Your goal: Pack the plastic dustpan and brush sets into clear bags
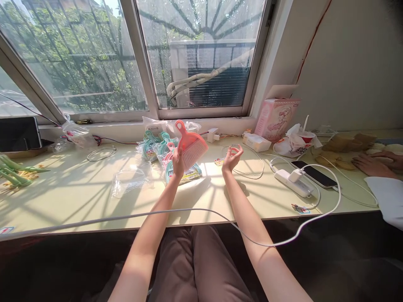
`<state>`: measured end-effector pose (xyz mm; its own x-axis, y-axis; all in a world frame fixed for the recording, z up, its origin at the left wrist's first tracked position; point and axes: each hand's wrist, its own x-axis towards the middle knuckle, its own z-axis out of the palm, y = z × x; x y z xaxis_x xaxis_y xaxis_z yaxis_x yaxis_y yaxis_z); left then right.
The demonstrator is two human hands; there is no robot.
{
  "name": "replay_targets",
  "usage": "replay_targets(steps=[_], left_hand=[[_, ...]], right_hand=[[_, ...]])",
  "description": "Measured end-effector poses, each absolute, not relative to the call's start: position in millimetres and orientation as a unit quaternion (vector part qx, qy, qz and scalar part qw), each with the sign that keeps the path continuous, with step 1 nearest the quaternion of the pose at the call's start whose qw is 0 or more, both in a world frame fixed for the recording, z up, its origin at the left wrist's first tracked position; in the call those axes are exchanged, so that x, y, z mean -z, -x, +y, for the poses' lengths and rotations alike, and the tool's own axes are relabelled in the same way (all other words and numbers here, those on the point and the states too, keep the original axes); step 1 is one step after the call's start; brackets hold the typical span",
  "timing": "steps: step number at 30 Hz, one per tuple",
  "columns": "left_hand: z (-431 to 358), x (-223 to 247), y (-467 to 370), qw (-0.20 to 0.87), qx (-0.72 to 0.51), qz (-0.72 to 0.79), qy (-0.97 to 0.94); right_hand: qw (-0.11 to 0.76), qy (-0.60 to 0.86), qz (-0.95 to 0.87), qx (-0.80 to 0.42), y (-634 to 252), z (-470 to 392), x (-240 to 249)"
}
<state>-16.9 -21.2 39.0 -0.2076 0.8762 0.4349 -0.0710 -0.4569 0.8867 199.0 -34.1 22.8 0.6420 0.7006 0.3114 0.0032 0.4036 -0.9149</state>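
My left hand (178, 162) is closed on a small pink dustpan (192, 147), held up with its ringed handle at the top. Pale bristles of a brush show against the pan. Below and behind it lie more small dustpan-and-brush sets in clear bags, teal ones (151, 144) and a blue one (192, 173) with a printed label. To the right, my right hand (232, 159) is raised above the table, its fingers curved and apart, and I see nothing held in it. Beside its wrist lies a small colourful card (218, 162).
A clear plastic bag (130, 180) lies left of the hands. A grey cable (192, 209) crosses low in front of my forearms. To the right are a power strip (292, 183), a phone (315, 174) and a pink box (277, 117). Another person's hand (374, 163) rests at far right.
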Motion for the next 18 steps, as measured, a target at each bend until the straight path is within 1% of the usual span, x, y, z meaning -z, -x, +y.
replay_targets(steps=[2,4,6,8,12,18], left_hand=[[-30.1,-35.7,9.1,0.295,-0.644,0.388,-0.589],[-39.9,-31.9,0.7,0.256,-0.6,0.376,-0.658],[-48.3,-28.6,-6.4,0.24,-0.564,0.37,-0.698],[-53.1,-27.2,-10.6,0.227,-0.547,0.371,-0.715],[-53.5,-28.0,-13.1,0.224,-0.557,0.346,-0.721],[-51.5,-26.3,-17.8,0.269,-0.602,0.326,-0.678]], right_hand=[[0.753,0.476,-0.421,-0.172,-173.0,-31.9,-35.1],[0.716,0.456,-0.502,-0.166,-149.9,-34.7,-39.7],[0.705,0.455,-0.515,-0.175,-135.9,-38.6,-39.3],[0.718,0.456,-0.496,-0.176,-133.1,-40.2,-38.5],[0.74,0.412,-0.497,-0.189,-146.1,-36.9,-42.6],[0.742,0.363,-0.517,-0.223,-154.8,-35.3,-50.1]])
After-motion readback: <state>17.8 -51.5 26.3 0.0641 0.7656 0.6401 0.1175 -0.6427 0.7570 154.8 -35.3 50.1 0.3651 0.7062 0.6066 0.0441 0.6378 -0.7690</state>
